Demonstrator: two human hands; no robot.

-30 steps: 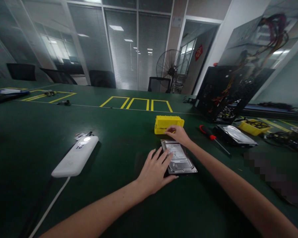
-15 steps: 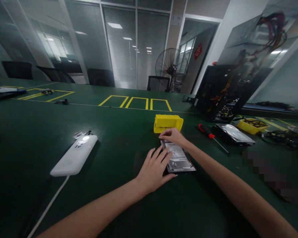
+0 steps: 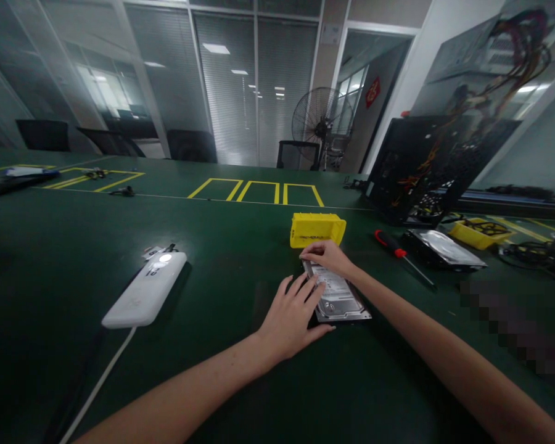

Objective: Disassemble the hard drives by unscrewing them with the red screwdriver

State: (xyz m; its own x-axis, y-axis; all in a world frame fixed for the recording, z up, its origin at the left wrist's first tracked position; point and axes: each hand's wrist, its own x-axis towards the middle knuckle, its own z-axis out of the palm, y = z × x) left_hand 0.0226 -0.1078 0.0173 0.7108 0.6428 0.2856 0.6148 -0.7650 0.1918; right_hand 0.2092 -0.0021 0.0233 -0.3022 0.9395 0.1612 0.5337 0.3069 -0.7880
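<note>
A silver hard drive [image 3: 345, 303] with a white label lies flat on the green table [image 3: 222, 271]. My left hand [image 3: 292, 314] rests with spread fingers on its left side, fingertips on the label, thumb near the front edge. Over the drive's far left corner is my right hand [image 3: 326, 254], its thumb and fingertips pinched together; whatever is between them is too small to make out. Just behind that hand a yellow bin [image 3: 318, 229] stands on its side. To the right lies a red and black screwdriver [image 3: 400, 253].
Another drive [image 3: 445, 248] lies right of the screwdriver, near a yellow tray [image 3: 480, 233] of cables. An open black computer case [image 3: 411, 172] stands at the back right. A white power bank [image 3: 145, 290] with a cable lies at left.
The whole view has shifted slightly, so things appear a little farther right. Both hands keep the same places on the drive.
</note>
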